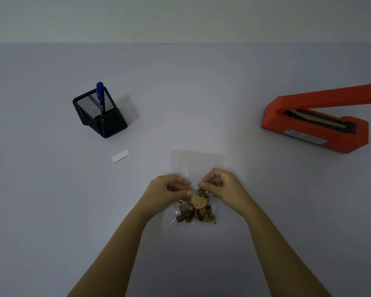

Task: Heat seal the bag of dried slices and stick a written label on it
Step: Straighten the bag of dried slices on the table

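Item: clear bag (pixel 198 162), lying on the desk (pixel 201 93), centre front; dried slices (pixel 196 209) gathered at its near end. Our left hand (pixel 169 188) and right hand (pixel 223 187) each pinch the film just above the slices, both grips closed on plastic.

Progress, as we judge it: early. Nothing sealed; heat sealer (pixel 315 123) stands well apart at right, arm raised. Label (pixel 120 155) unstuck (blank, so far as we can tell), near the mesh holder (pixel 114 123), which contains one blue pen (pixel 100 97).
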Motion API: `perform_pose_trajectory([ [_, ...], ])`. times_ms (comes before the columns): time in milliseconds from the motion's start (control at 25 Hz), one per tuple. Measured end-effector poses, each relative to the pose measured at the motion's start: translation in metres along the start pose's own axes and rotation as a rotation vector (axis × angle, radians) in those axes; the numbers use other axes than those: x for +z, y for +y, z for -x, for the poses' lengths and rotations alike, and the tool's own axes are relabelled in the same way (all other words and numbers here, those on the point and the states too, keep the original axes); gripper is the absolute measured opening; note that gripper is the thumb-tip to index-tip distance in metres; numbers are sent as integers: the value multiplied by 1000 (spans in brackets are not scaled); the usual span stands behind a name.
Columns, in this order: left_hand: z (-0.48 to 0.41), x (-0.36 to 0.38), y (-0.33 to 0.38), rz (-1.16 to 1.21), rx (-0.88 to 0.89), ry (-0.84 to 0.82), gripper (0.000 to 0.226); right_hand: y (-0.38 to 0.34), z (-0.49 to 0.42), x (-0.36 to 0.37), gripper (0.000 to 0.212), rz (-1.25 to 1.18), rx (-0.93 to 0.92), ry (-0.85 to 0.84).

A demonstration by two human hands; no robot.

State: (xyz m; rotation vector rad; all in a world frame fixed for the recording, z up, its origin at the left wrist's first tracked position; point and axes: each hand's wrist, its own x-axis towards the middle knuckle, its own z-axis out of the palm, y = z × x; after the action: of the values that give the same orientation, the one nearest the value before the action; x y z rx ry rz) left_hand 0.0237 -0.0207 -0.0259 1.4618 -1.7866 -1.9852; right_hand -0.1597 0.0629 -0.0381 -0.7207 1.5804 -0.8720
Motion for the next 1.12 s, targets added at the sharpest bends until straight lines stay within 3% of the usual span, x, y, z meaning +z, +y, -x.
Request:
perform_pose_trajectory([
  [480,5,12,0,-104,23,104,11,-16,1,-5,29,34,66,-57],
  [640,6,19,3,-121,19,170,2,-15,2,-4,19,19,71,-36],
  [920,5,24,7,-146,37,245,7,-15,-2,-2,15,61,83,-15],
  [1120,1,16,1,-76,32,194,8,-10,-2,-3,11,-14,87,21],
])
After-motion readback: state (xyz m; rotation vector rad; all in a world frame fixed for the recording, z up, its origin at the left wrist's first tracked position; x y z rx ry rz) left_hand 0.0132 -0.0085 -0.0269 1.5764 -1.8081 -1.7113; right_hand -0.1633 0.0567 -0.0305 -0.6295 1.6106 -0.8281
